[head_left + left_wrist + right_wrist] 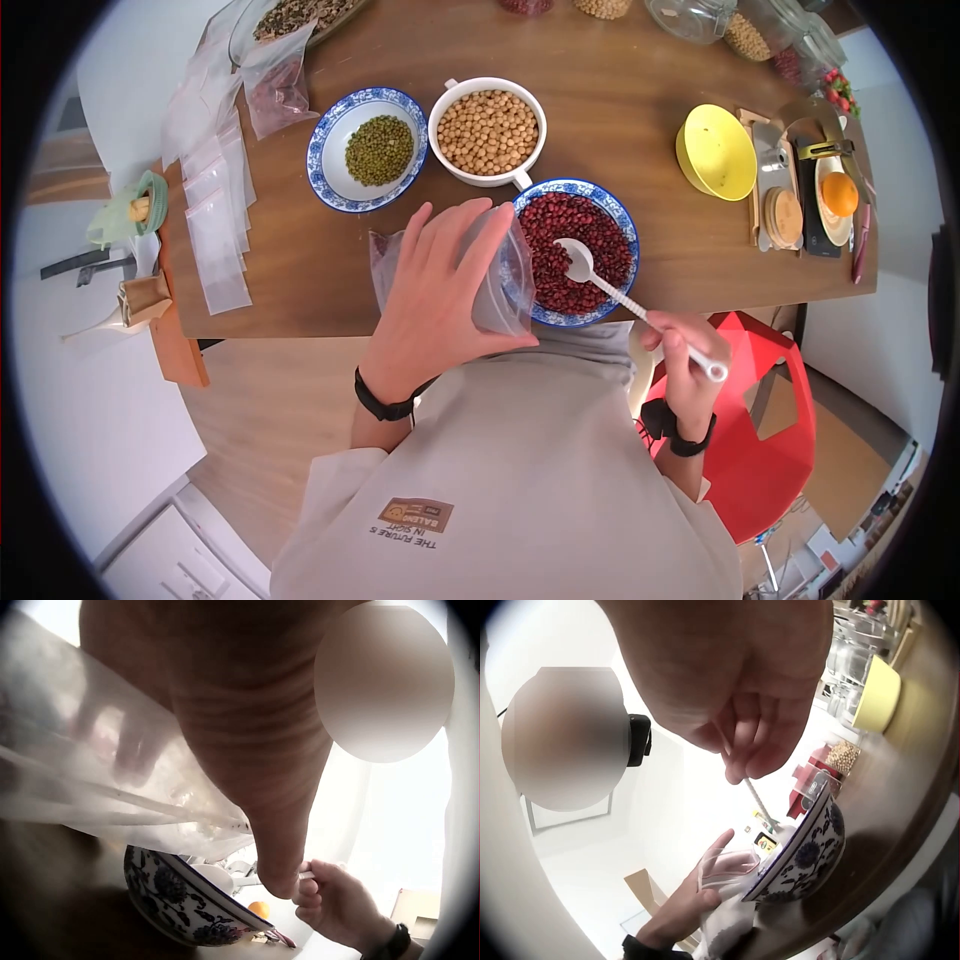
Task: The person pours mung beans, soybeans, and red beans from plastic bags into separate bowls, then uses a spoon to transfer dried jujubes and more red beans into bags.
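Observation:
My left hand [425,295] holds a clear zip bag [508,285] at the table's front edge, fingers spread over it and thumb toward the bowl. In the left wrist view, fingers show through the bag's film [45,772]. Just right of it stands a blue-and-white bowl [633,235] of dark red beans [562,215]. My right hand [692,368] grips a white spoon [622,298] by its handle, the spoon's head resting in the beans. In the right wrist view, the bag's mouth [731,862] is beside the bowl's rim [784,859].
Behind are a bowl of green beans [380,150] and a white pot of chickpeas [488,132]. Flat zip bags [215,245] lie left. On the right stand a yellow bowl [715,152] and boards with an orange [839,194]. Jars [745,35] line the back; a red chair [770,450] is below.

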Tool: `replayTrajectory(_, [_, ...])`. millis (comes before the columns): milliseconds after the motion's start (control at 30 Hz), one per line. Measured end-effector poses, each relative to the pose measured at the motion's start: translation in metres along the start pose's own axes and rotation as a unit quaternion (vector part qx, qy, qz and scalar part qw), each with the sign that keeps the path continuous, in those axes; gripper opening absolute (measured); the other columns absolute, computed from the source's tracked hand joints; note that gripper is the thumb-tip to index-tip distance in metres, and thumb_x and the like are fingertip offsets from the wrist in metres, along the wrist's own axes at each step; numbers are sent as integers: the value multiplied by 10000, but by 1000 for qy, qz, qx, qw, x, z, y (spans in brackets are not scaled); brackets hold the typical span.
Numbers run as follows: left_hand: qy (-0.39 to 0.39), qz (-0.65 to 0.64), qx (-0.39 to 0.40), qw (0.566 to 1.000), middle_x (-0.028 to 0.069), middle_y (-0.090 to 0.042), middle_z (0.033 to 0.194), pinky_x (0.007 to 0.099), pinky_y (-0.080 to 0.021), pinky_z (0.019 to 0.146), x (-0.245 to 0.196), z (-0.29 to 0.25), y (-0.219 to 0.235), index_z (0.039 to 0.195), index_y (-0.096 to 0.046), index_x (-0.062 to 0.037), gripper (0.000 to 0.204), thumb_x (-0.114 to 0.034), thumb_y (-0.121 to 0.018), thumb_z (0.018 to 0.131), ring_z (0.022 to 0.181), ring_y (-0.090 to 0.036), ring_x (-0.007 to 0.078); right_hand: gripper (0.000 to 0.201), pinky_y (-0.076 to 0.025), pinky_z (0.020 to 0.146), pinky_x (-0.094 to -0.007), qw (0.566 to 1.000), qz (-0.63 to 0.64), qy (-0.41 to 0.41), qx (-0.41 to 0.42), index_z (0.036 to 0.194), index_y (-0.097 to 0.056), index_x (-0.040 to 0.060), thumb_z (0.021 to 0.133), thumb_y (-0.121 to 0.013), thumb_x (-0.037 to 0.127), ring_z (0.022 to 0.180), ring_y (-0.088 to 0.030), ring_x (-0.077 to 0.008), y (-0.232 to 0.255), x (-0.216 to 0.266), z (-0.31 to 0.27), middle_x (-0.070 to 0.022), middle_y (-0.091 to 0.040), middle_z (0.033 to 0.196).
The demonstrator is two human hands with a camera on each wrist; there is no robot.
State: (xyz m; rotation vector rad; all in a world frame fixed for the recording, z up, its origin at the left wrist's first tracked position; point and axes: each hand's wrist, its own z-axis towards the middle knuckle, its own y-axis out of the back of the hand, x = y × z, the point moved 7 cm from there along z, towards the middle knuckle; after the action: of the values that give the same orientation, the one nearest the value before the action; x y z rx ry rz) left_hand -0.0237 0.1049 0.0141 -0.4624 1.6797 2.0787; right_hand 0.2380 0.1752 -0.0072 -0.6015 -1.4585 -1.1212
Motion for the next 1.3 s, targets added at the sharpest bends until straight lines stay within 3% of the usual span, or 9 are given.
replayTrajectory(133, [-1, -11, -1, 1000, 193, -500, 1441, 624, -314, 1162, 1, 0, -5, 1501, -408, -10, 1182, -511, -940, 572, 1323, -476, 402, 295, -528, 660, -302, 977, 150, -135, -68, 1099, -713, -88, 1063, -582, 174, 689, -654, -184, 0, -36, -7, -112, -699, 787])
replayTrajectory(300, [4, -7, -3, 1000, 193, -506, 1426, 647, -300, 1159, 3, -1, -11, 1509, -392, -4, 1195, -508, -941, 575, 1322, -475, 396, 324, -518, 637, -308, 946, 244, -184, -107, 1114, -695, -98, 1070, -568, 198, 666, -634, -186, 0, -54, -11, -115, -680, 782])
replayTrajectory(567, [-7, -4, -11, 1000, 200, -495, 1436, 648, -284, 1168, 3, -5, -11, 1522, -369, -8, 1210, -517, -939, 583, 1333, -472, 388, 331, -541, 616, -307, 966, 223, -111, -66, 1058, -720, -68, 1051, -602, 241, 689, -677, -195, -4, -9, -17, -116, -705, 805])
replayTrajectory(733, [-9, -9, -23, 1000, 204, -494, 1436, 651, -274, 1173, 3, -6, -10, 1522, -365, -1, 1209, -512, -941, 589, 1340, -470, 382, 214, -529, 621, -333, 975, 33, 140, 170, 1069, -771, 24, 858, -766, 59, 717, -681, -232, -48, 57, 7, -93, -720, 836])
replayTrajectory(833, [-6, -36, -45, 998, 147, -504, 1419, 668, -281, 1144, 4, -8, -8, 1520, -400, -49, 1150, -470, -933, 593, 1301, -499, 352, 312, -519, 627, -349, 968, 3, 167, 187, 1062, -782, 38, 755, -799, -13, 748, -673, -249, -47, 62, 5, -108, -714, 863])
replayTrajectory(967, [-9, -22, -28, 999, 195, -501, 1431, 644, -269, 1184, 6, -8, -8, 1509, -375, 0, 1207, -485, -955, 569, 1333, -479, 382, 281, -514, 633, -347, 974, 11, 181, 137, 1047, -779, 22, 769, -784, -19, 766, -668, -246, -14, 49, 0, -111, -705, 882])
replayTrajectory(1067, [-4, -31, -26, 999, 187, -506, 1428, 642, -267, 1186, 7, -9, -9, 1497, -391, -5, 1197, -479, -960, 557, 1328, -484, 377, 255, -508, 644, -348, 988, -77, 130, 22, 1021, -762, -15, 768, -762, -45, 767, -662, -253, 7, 39, 3, -122, -697, 882])
replayTrajectory(1200, [-4, -49, -41, 998, 157, -520, 1413, 668, -269, 1155, 7, -9, -7, 1520, -399, -43, 1139, -453, -938, 604, 1304, -509, 356, 222, -517, 653, -339, 966, -203, 156, 21, 1017, -752, -37, 801, -722, -78, 768, -666, -255, -3, 44, 11, -119, -705, 893])
replayTrajectory(1300, [0, -51, -36, 998, 158, -520, 1416, 667, -268, 1156, 6, -9, -6, 1522, -397, -41, 1141, -454, -938, 606, 1307, -509, 354, 216, -521, 647, -327, 975, -157, 159, 21, 1021, -753, -36, 810, -725, -70, 751, -671, -250, -7, 38, 8, -126, -712, 876])
